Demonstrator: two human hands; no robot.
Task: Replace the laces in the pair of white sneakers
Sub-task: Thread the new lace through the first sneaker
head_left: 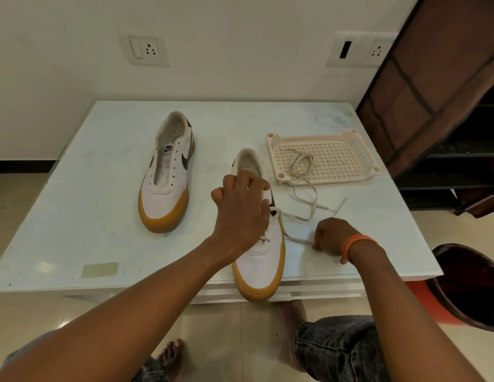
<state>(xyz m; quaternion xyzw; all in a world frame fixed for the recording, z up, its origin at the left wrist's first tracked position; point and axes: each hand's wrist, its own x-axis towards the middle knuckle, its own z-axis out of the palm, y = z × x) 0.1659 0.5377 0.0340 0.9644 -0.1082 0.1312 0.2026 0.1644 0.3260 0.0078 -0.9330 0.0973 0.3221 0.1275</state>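
**Two hands at the near sneaker, one lace end pulled to the side**

The left hand [241, 208] lies over the middle of the near white sneaker with the tan rubber sole [261, 260]. Its fingers are curled down on the eyelet part of the shoe, and the thumb side is lifted a little to the left; what exactly the fingertips hold I cannot tell, because the back of the hand covers it. The right hand [332, 238], with an orange band [356, 244] at the wrist, rests on the bench just beside the right side of this shoe. Its fingers are bent and pinch one end of the flat cream shoelace [309, 205] — the lace runs from the fingers up to the shoe's eyelets, and another part of it lies in loose curves on the bench behind the hand.

The near sneaker points its toe to the person, and the toe hangs a little over the front edge of the pale glass-topped bench [102, 216]. The second white sneaker with the tan sole and a black swoosh [168, 177] stands well apart to the left, farther back, with open eyelets and no lace in them.

Behind the right hand is a cream plastic perforated tray [336, 158], and inside it lies a coiled white lace [301, 162]. A small yellowish note [99, 270] lies near the front left of the bench.
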